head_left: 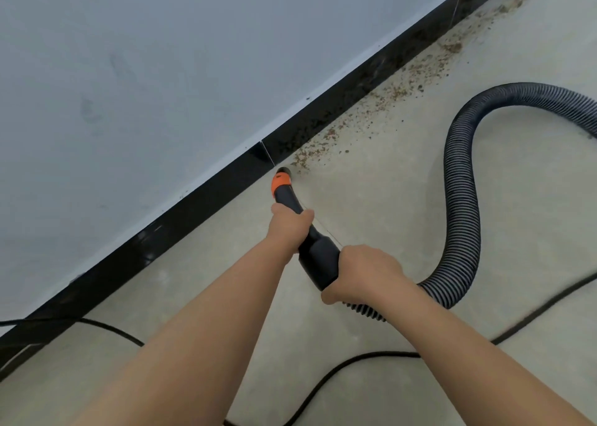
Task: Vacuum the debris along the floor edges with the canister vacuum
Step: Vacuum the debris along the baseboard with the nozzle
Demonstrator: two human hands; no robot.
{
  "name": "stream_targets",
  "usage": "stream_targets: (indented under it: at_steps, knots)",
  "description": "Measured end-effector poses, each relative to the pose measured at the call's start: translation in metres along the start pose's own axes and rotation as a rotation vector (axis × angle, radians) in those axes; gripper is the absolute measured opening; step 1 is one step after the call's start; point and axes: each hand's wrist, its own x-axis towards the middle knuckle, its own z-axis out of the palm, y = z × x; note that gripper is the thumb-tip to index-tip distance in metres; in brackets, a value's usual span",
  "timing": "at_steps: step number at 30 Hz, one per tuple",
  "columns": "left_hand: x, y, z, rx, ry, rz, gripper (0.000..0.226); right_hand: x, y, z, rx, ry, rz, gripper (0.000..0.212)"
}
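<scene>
The pale floor [371, 199] meets a black baseboard [193, 196]. The right hand [365, 272] grips the hose [462, 199] end, the left hand [289, 228] grips the nozzle [286, 188], its tip touching the debris [381, 102] along the edge.

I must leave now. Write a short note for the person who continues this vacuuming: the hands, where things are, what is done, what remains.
Left hand grips the nozzle near its orange tip; right hand grips the cuff where the hose joins.
The tip sits at the baseboard, at the near end of the debris.
Done: the floor edge behind the tip looks clean.
Left: the debris trail ahead along the baseboard, up to the far corner of the view. Mind the cable on the floor.
</scene>
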Motion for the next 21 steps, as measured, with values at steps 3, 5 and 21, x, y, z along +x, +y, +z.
stream_targets:
  at_steps: [3,5,21]
  knots:
    - [0.003,0.002,0.000,-0.027,0.024,-0.014,0.047,0.002,-0.003,0.002,0.041,0.033,-0.001,0.035]
    - [0.004,0.001,0.001,-0.030,0.055,-0.013,0.046,0.004,-0.005,0.006,0.069,0.053,-0.009,0.030]
    - [0.015,-0.010,-0.013,-0.119,0.040,0.057,0.050,0.020,-0.018,0.024,0.128,0.098,0.053,0.039]
